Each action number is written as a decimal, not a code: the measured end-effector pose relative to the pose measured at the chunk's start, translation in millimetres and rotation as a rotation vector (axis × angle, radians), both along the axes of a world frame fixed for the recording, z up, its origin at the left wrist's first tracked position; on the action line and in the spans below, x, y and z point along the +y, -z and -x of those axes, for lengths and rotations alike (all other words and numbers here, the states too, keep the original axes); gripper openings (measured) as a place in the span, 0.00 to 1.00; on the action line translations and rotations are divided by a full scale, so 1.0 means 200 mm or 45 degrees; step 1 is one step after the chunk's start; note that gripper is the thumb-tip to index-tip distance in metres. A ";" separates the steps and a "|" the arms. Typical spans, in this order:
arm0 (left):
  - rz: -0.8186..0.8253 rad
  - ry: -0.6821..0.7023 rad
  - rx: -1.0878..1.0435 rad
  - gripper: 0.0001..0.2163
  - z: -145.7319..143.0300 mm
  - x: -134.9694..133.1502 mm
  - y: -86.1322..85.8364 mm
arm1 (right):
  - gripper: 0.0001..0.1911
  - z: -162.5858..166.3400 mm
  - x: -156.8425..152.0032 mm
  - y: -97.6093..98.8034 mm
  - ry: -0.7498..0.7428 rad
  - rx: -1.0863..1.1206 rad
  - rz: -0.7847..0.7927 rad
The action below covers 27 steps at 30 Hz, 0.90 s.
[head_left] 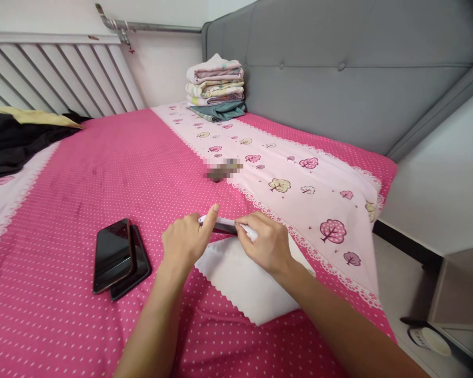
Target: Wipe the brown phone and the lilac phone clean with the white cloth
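Note:
Above the bed, a slim flat object (224, 224) with a pale lilac-white edge and a dark underside is held between my hands, almost edge-on to me; its exact kind is unclear. My left hand (186, 236) is closed on its left end, thumb pointing up. My right hand (266, 239) grips the right end between thumb and fingers, with a whitish bit showing past the fingers. Under my right hand and wrist a white cloth (248, 283) with zigzag edges lies on the bedspread, partly covered by my forearm.
Two dark phones (114, 252) lie overlapping on the pink bedspread (63, 236) to the left. A folded fabric stack (216, 86) stands by the grey headboard (319, 58). Further away sits a blurred-out item (223, 169). Dark clothing (19, 139) lies far left.

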State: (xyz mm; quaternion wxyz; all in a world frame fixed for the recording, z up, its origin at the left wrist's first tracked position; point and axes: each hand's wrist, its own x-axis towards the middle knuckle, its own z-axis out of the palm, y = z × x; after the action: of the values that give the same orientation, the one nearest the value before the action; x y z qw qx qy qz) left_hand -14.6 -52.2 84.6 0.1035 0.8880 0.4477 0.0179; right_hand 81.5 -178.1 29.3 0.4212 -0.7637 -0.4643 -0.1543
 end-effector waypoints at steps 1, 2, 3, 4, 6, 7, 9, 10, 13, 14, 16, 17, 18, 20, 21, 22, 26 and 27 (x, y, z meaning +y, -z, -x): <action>0.001 0.001 -0.002 0.37 0.00 0.00 0.00 | 0.07 0.00 0.00 0.00 -0.001 -0.001 -0.002; 0.000 0.001 -0.002 0.37 0.00 0.00 0.00 | 0.07 0.00 0.00 0.00 -0.002 -0.005 -0.005; -0.001 0.002 -0.003 0.37 0.00 0.00 0.00 | 0.07 0.00 0.00 0.00 -0.002 -0.008 -0.007; -0.002 0.002 -0.002 0.37 0.00 0.00 0.00 | 0.07 0.00 0.00 0.00 -0.001 -0.011 -0.009; -0.004 0.001 0.000 0.37 0.00 0.00 0.00 | 0.07 0.00 0.00 0.00 0.001 -0.012 -0.006; -0.004 0.000 0.000 0.37 0.00 0.00 0.00 | 0.07 0.00 0.00 0.00 0.000 -0.012 -0.003; -0.005 -0.002 -0.002 0.37 0.00 0.00 0.00 | 0.07 0.00 0.00 0.00 0.001 -0.014 0.000; -0.005 -0.003 -0.004 0.37 0.00 0.00 0.00 | 0.07 0.00 0.00 0.00 0.003 -0.015 0.000; -0.001 0.000 -0.004 0.37 0.00 0.00 0.00 | 0.07 0.00 0.00 0.00 0.007 -0.015 -0.002; 0.000 0.000 -0.005 0.37 0.00 0.00 0.00 | 0.07 0.00 0.00 0.00 0.006 -0.012 -0.002; 0.002 -0.001 -0.004 0.37 0.00 0.00 0.00 | 0.07 0.00 0.00 0.00 0.002 -0.009 -0.004; 0.004 -0.002 -0.004 0.37 0.00 0.00 0.00 | 0.07 0.00 0.00 0.00 0.001 -0.010 -0.005; 0.006 -0.002 -0.005 0.37 0.00 0.00 0.00 | 0.07 0.00 0.00 0.00 0.000 -0.011 -0.004; 0.007 -0.002 -0.005 0.37 0.00 0.00 0.00 | 0.07 0.00 0.00 0.00 0.002 -0.012 0.001; 0.006 -0.003 -0.005 0.37 0.00 0.00 0.00 | 0.07 0.00 0.00 0.00 0.003 -0.011 0.004; 0.004 -0.003 -0.004 0.37 0.00 0.00 0.01 | 0.07 0.00 0.00 0.00 0.004 -0.011 0.005; -0.003 -0.001 -0.007 0.37 0.00 0.00 0.01 | 0.07 0.00 0.00 0.00 0.004 -0.013 0.003; -0.001 0.001 -0.008 0.37 0.00 0.00 0.01 | 0.07 0.00 0.00 0.00 0.004 -0.011 0.003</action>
State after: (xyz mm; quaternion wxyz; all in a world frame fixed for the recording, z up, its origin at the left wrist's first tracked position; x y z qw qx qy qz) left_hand -15.3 -52.1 82.6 0.1044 0.8882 0.4470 0.0208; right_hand 81.8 -177.7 28.5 0.4182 -0.7642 -0.4650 -0.1577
